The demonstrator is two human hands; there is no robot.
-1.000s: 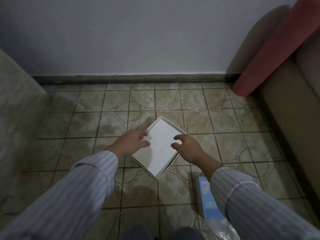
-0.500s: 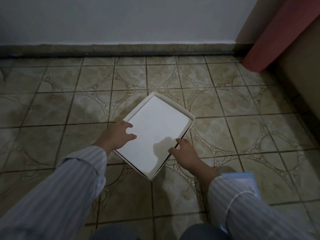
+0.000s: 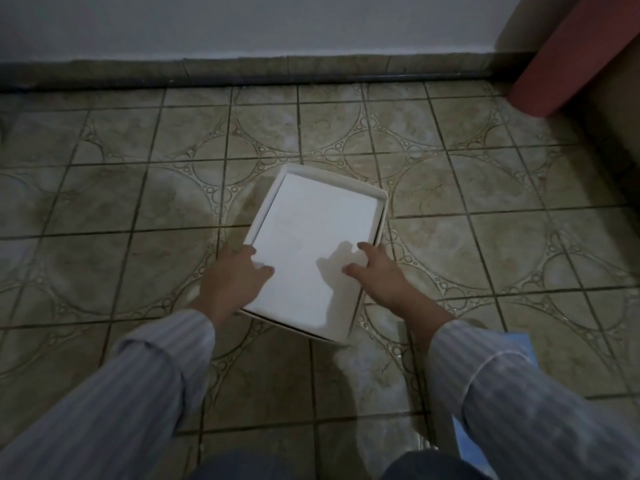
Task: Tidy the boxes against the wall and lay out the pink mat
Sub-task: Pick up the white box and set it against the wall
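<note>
Box-tidying step: left hand (image 3: 232, 277) and right hand (image 3: 380, 274), fingers spread, gripped white box (image 3: 317, 251); next, probably slide it to wall (image 3: 242, 26).

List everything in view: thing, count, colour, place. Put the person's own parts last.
white box: one, white, open-topped, lying on the floor at centre, slightly askew to the wall
blue box: one, light blue, lower right, mostly hidden behind the right sleeve
pink mat: one, reddish pink, rolled, leaning in the upper right corner
sofa: one, beige, right edge, only partly visible
floor: patterned beige tiles
wall: pale grey, top, dark skirting below
left hand: on the white box's left edge
right hand: on its right edge
sleeves: two, striped grey, bottom
</note>
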